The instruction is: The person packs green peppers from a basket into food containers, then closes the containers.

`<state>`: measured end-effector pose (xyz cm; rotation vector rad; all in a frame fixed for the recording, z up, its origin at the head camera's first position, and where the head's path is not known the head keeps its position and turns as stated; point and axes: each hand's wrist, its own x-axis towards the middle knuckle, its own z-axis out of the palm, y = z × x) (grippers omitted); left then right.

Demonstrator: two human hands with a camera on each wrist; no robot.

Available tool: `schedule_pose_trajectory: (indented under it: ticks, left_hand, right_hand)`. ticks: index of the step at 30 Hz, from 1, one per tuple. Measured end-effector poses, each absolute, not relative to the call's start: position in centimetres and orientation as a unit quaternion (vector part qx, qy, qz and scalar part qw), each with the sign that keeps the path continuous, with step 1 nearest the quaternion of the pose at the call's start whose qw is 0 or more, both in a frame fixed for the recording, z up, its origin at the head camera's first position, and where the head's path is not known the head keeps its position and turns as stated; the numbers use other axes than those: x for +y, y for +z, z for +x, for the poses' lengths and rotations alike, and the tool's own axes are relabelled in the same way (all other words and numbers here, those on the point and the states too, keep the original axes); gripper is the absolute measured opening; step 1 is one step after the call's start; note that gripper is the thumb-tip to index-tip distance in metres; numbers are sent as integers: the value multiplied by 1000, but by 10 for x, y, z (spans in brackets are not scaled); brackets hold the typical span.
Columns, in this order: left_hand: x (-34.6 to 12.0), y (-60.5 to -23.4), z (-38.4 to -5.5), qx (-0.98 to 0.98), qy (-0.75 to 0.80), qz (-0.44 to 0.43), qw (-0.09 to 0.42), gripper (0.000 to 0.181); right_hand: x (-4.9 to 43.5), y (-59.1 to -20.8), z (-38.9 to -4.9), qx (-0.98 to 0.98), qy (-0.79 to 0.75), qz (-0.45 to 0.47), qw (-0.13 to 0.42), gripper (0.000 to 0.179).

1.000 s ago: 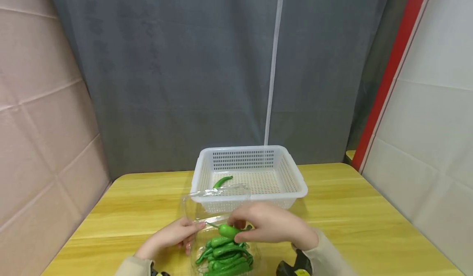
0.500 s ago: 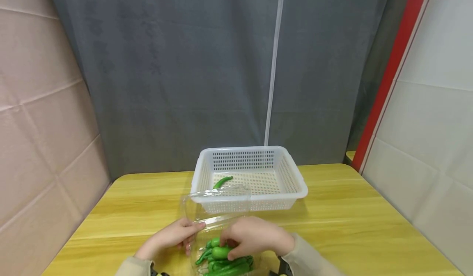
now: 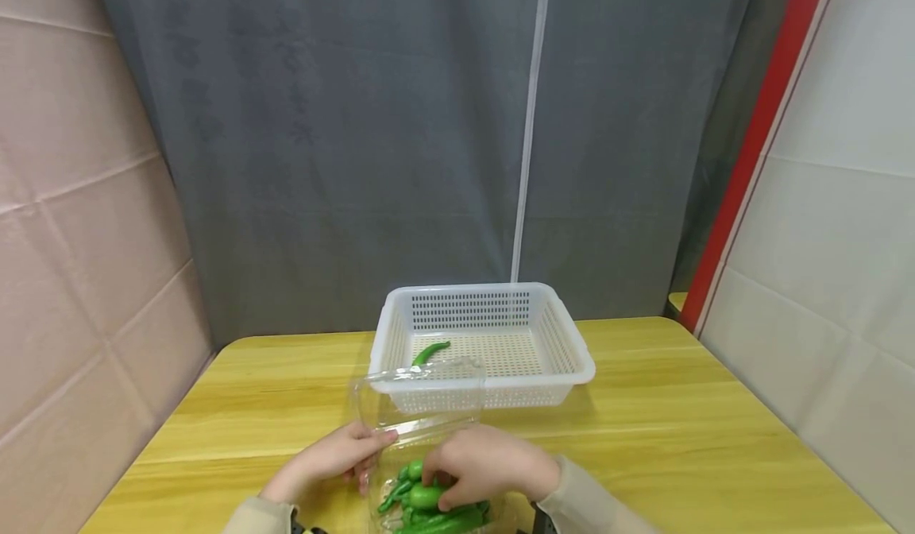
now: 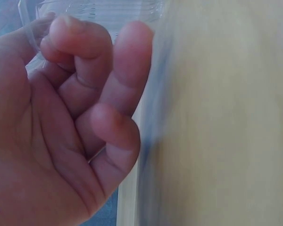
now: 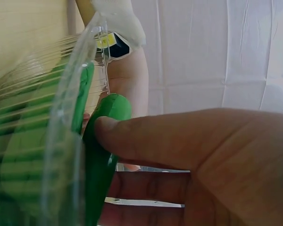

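A clear plastic clamshell box [image 3: 411, 437] lies before me, its lid raised at the far side. Inside are several green peppers [image 3: 445, 523]. My left hand [image 3: 332, 458] holds the box's left edge, thumb on top; the left wrist view shows its other fingers [image 4: 127, 70] curled loosely beneath. My right hand [image 3: 493, 462] reaches down into the box. Between its thumb and fingers it pinches one green pepper [image 5: 114, 107], which lies along the box wall [image 5: 68, 108] in the right wrist view.
A white perforated plastic basket [image 3: 572, 359] stands behind the box, one green pepper [image 3: 432, 351] in it. The clear lid [image 3: 429, 375] overlaps the basket's front in the head view. Beneath is a wooden table [image 3: 679, 439], with a grey curtain [image 3: 343, 145] behind.
My right hand has lowered from above the box into it, bringing its pepper down onto the others, and shifted slightly left. The left hand stays at the edge.
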<state>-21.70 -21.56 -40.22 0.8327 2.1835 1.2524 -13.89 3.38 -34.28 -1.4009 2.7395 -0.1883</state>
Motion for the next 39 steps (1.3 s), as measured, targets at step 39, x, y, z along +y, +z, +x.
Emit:
schedule_pose_trajectory:
  ticks: [39]
  left_hand:
    - [-215,-402,-216,794,464,307,243,60]
  right_hand:
    - [33,-347,-140,879,-49,-475,15,23]
